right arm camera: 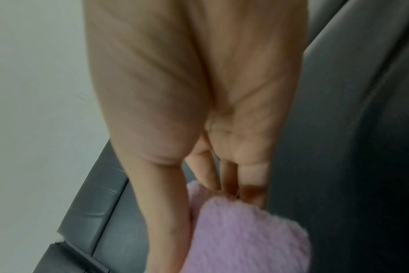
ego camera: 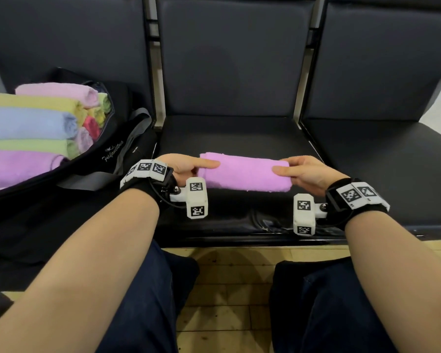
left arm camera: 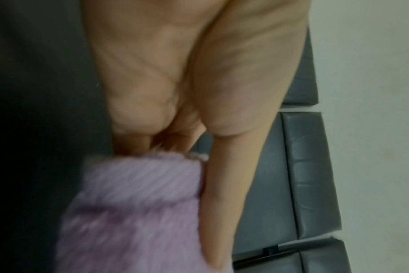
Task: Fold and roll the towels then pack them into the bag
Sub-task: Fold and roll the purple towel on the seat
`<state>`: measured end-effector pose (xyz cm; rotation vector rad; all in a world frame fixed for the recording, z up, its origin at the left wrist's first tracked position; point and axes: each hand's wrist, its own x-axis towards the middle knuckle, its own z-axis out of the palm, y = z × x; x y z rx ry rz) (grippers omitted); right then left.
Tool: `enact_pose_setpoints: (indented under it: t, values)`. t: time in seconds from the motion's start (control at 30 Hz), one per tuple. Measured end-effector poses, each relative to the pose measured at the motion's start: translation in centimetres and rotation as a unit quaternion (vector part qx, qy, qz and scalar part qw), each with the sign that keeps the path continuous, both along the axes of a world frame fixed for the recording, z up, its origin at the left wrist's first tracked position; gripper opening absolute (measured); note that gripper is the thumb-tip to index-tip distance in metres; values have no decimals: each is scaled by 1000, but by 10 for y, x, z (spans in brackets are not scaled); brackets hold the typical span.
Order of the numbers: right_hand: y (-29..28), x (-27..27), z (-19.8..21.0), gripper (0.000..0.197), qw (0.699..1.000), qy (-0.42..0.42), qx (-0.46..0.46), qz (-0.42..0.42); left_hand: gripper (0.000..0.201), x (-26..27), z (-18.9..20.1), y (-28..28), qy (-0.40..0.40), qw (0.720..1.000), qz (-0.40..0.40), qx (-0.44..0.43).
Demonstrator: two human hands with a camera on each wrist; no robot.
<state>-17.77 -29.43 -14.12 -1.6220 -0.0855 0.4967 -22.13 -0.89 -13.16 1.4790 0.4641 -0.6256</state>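
On the middle seat (ego camera: 229,138) of a row of dark padded chairs lies a pink towel (ego camera: 246,173), rolled into a short, thick cylinder that runs left to right near the seat's front edge. Its nap is soft and fuzzy, with faint ribbed lines that show in the left wrist view, where the towel (left arm camera: 133,212) fills the lower part of the picture; the picture is blurred. The roll's left end sits slightly higher and looks a little looser than the right end, which is rounded and compact.

Each hand grips one end. The left hand (ego camera: 186,166) pinches the left end, thumb laid along the top of the roll and the other fingers tucked beneath and behind it. The right hand (ego camera: 303,173) holds the right end the same way, thumb on top and fingers curled under; in the right wrist view the fingers (right arm camera: 236,177) press into the towel's fluffy end (right arm camera: 245,236). Whether the roll rests fully on the seat or is lifted just clear of it, I cannot tell.

To the left, on the next seat, a black bag (ego camera: 117,149) lies open, and rolled towels (ego camera: 31,123) in pink, yellow, blue, green and lilac are packed side by side inside it, with more rolls in red and yellow showing end-on behind them.
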Motion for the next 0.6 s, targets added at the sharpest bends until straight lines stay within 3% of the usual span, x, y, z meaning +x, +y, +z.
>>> enact_pose_setpoints:
  t: [0.07,0.2,0.33,0.43,0.6]
  values:
    - [-2,-5,1,20,999,-4,-37,38,67,-4,3,3,0,999,-31,27]
    - [3,-12,8,18,992,-42,-101,59,42,-19,16,1,-35,996,-47,67]
    - [14,-21,24,19,994,-66,-79,35,55,-33,29,8,-74,995,-21,66]
    - [27,-31,43,25,994,-86,-62,6,35,-51,40,13,-106,994,21,32]
    - [58,-52,75,9,991,-121,-45,-16,56,-78,59,25,-164,969,183,-7]
